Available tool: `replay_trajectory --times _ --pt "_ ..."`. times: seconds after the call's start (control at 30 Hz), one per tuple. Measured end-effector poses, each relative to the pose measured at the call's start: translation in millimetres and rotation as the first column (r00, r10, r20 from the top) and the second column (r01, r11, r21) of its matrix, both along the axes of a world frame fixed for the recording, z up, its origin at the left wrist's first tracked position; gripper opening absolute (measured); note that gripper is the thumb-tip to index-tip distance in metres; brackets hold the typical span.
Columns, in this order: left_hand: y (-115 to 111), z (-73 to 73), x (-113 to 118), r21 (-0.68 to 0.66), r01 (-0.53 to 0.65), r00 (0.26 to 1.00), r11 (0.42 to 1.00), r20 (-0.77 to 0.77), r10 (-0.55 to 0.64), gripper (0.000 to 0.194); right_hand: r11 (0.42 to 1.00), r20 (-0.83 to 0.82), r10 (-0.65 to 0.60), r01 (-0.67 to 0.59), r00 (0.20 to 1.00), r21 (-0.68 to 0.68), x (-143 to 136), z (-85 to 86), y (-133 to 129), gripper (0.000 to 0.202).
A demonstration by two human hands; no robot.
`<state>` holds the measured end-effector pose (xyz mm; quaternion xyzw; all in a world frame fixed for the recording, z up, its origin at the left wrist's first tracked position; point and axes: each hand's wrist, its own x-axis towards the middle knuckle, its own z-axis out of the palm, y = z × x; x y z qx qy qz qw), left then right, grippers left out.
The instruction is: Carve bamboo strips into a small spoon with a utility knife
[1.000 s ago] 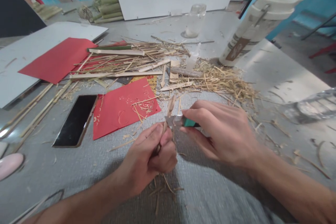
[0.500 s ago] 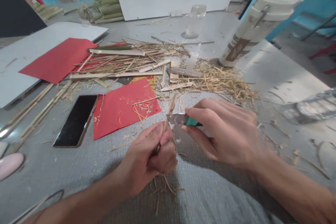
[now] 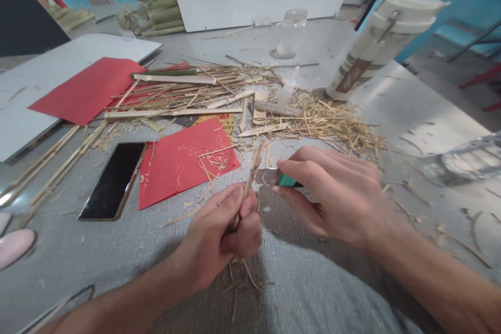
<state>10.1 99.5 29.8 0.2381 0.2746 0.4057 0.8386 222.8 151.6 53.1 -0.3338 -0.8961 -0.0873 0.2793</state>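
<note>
My left hand (image 3: pixel 229 224) is closed around a thin wooden stick (image 3: pixel 255 166), whose pale, carved tip points up and away from me. My right hand (image 3: pixel 332 195) grips a green-handled utility knife (image 3: pixel 286 179) between thumb and fingers. Its metal blade (image 3: pixel 266 176) points left and meets the stick just above my left fist. Left of the hands lies a red sheet (image 3: pixel 188 162) with curled shavings on it. Thin shavings also lie on the grey surface below my left fist.
A black phone (image 3: pixel 113 180) lies left. Behind are bamboo strips (image 3: pixel 172 112), a straw pile (image 3: pixel 332 120), a clear jar (image 3: pixel 291 34) and a tall whitish bottle (image 3: pixel 376 47). Another red sheet (image 3: pixel 86 88) rests on a white board (image 3: pixel 23 83). A clear plastic container (image 3: pixel 473 159) lies right.
The knife blade has shifted slightly to the right against the stick, and the stick's tip is turned a little. Both hands keep their holds.
</note>
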Motion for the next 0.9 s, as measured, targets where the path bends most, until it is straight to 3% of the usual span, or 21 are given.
replay_trajectory --times 0.2,0.33,0.57,0.67,0.77,0.9 --pt "1 -4.1 -4 0.009 0.058 0.992 0.998 0.116 -0.058 0.040 0.997 0.057 -0.079 0.078 0.995 0.018 4 -2.7 -2 0.018" --pt "2 -6.2 -5 0.023 0.090 0.979 0.996 0.180 -0.093 0.039 0.996 0.029 -0.084 0.083 0.996 0.011 1 -3.6 -4 0.022" --pt "1 -4.2 2 0.025 -0.003 0.999 1.000 0.047 0.002 0.040 0.986 -0.048 -0.073 0.065 0.996 -0.153 -5 -4.2 -8 0.028" --pt "1 -5.7 3 0.064 -0.037 0.993 0.997 -0.108 0.044 0.041 0.986 -0.022 -0.071 0.066 0.997 -0.156 -3 -4.8 -6 0.028" --pt "4 -5.9 -1 0.195 -0.091 0.910 0.977 -0.382 0.161 0.035 0.972 -0.026 -0.081 0.073 0.996 -0.222 -1 -5.7 -2 0.025" --pt "11 -2.1 -13 0.379 -0.001 0.648 0.925 -0.704 0.290 0.022 0.898 -0.029 -0.118 0.095 0.993 -0.429 -4 -7.2 -2 0.023"
